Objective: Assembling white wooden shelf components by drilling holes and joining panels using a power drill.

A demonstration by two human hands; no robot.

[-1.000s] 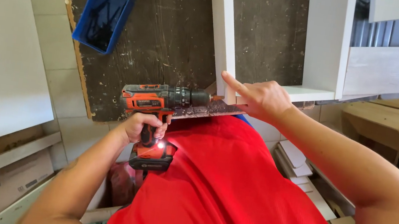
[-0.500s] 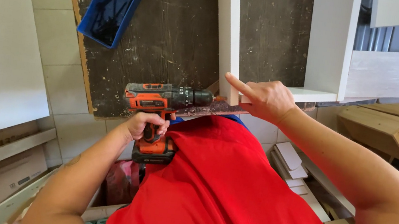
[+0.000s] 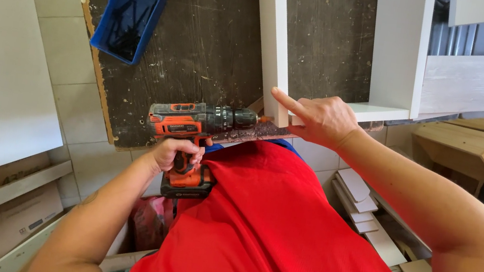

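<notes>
Since a second ago our drill [image 3: 202, 125] has lost its glowing work light, and our view has drifted slightly. From the head camera, our left hand [image 3: 174, 153] is closed around the drill's grip, its bit at the white panel [image 3: 273, 45] end. Our right hand [image 3: 315, 118] lies open on that panel, forefinger extended, above the dark table [image 3: 205, 41] with a blue bin [image 3: 131, 9].

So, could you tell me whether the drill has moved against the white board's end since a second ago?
No. The drill stays with its tip at the end of the white board.

Blue bin [image 3: 129, 10] of dark screws; stacked white offcuts [image 3: 364, 215]
</notes>
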